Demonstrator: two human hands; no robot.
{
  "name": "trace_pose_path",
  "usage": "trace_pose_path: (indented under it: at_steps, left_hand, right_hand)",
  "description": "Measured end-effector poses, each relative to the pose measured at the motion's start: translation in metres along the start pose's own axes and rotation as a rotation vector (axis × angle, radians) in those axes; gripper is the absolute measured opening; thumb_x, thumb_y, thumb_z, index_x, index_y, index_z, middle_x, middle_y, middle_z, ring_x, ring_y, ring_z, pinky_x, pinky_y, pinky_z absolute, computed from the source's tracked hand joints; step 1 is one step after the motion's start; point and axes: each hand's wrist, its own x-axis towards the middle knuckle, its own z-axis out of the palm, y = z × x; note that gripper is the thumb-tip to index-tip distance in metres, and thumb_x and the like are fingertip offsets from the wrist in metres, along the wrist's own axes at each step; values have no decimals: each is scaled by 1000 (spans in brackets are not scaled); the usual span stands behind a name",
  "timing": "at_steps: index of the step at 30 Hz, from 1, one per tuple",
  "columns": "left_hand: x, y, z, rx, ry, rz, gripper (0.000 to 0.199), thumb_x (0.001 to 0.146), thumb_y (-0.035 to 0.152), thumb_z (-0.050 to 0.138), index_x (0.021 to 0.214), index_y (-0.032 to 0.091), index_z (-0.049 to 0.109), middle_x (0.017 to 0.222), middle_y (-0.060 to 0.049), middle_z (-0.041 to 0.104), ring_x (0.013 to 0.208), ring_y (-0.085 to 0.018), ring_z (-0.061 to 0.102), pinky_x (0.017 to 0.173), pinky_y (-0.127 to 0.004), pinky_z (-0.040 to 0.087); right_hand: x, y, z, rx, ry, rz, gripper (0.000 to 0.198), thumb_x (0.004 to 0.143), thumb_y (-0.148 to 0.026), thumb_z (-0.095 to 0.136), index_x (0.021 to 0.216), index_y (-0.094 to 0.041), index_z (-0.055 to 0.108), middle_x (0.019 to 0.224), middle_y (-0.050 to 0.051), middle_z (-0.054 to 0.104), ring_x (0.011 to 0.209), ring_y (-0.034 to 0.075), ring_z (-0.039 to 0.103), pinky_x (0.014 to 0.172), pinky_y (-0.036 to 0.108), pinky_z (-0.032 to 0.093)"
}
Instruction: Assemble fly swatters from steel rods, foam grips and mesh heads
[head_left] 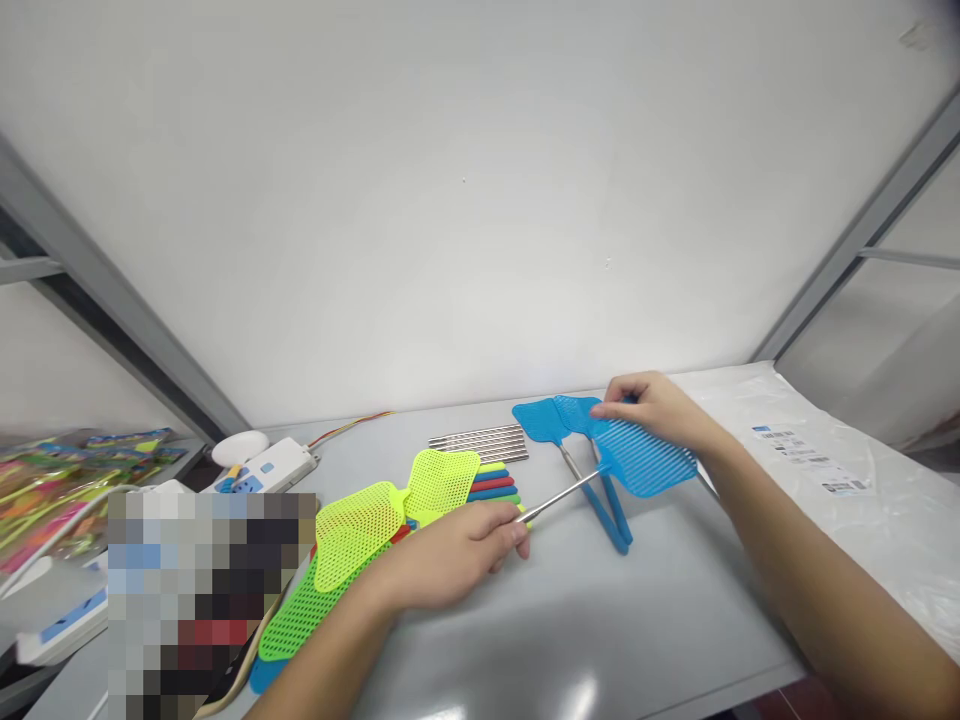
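Observation:
A fly swatter with a blue slatted head (649,460) and a thin silver rod (562,494) is held in the air between both hands. My left hand (469,550) is closed around the lower end of the rod, which its fingers hide. At the far edge of the blue head, my right hand (652,405) pinches the plastic between thumb and fingers. Behind it, two blue fly swatters (611,510) lie on the table with their handles toward me. Yellow-green swatter heads (360,530) and a green one (311,605) lie beside my left forearm.
Several silver rods (480,442) lie in a row near the wall, behind coloured handles (495,482). A power strip (274,465) and packaged items (67,490) are at the left. White plastic packaging (817,480) covers the right side. A blurred patch hides the lower left.

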Motion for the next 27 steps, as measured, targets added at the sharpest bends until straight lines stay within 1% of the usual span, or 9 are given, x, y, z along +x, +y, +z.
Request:
trace_pose_path:
  at_steps: [5,8,10,12,14,15,19,21,27]
  left_hand:
    - [13,5,20,-81,35,-43,36,93,51,43,84,19,56,72,1,52,65,-14,47,60,-25,32]
    - [27,6,30,-403,-32,-100,31,88,50,54,83,19,54,64,5,44,51,-8,36,50,-22,27]
    - [40,11,35,-686,-77,-101,29,84,46,61,84,18,54,60,7,38,47,-6,28,45,-19,24]
    - [59,22,38,-858,-7,-50,27,85,45,60,86,19,54,64,7,38,48,-6,29,45,-18,27]
    - [82,37,42,-954,136,21,25,87,44,56,87,19,54,74,4,41,56,-7,37,51,-19,37]
    - [94,45,45,-1006,203,47,24,88,43,54,88,19,54,79,2,43,61,-7,42,56,-20,42]
    - [141,73,72,-1169,348,60,29,92,46,44,94,19,54,95,-3,46,76,-11,50,63,-21,46]
    - [158,81,91,-1203,371,39,33,93,50,41,97,21,54,99,-3,45,74,-11,50,60,-22,45]
    - [163,81,115,-1163,353,32,27,87,36,58,108,19,60,109,-8,53,89,-16,57,75,-26,49]
  right_hand:
    - [-2,-24,38,-81,-62,-70,40,75,-56,67,61,-20,58,60,-2,56,60,14,47,55,27,34]
    - [3,-21,25,-91,-8,-136,32,77,-53,68,75,-21,64,71,0,61,68,17,54,60,29,40]
    - [4,-15,3,-133,167,-249,30,79,-48,69,93,-22,66,90,5,64,82,21,58,74,33,45]
    - [-3,-11,-18,-208,475,-335,28,83,-43,65,103,-23,63,104,8,61,94,23,58,87,38,43]
    - [-21,-8,-26,-235,714,-304,19,90,-40,56,98,-23,61,100,8,61,94,24,57,90,39,42]
    - [-33,-7,-24,-211,726,-239,19,93,-40,51,94,-23,60,94,8,61,91,24,58,86,38,43]
    - [-84,5,15,-119,222,83,36,91,-50,50,116,-25,52,86,5,64,72,23,61,64,36,45]
    - [-102,17,36,-50,95,184,45,91,-52,48,129,-27,43,81,3,65,67,25,62,60,36,44]
    - [-123,50,58,46,203,345,42,96,-50,31,127,-25,42,82,6,69,76,30,67,65,39,47]
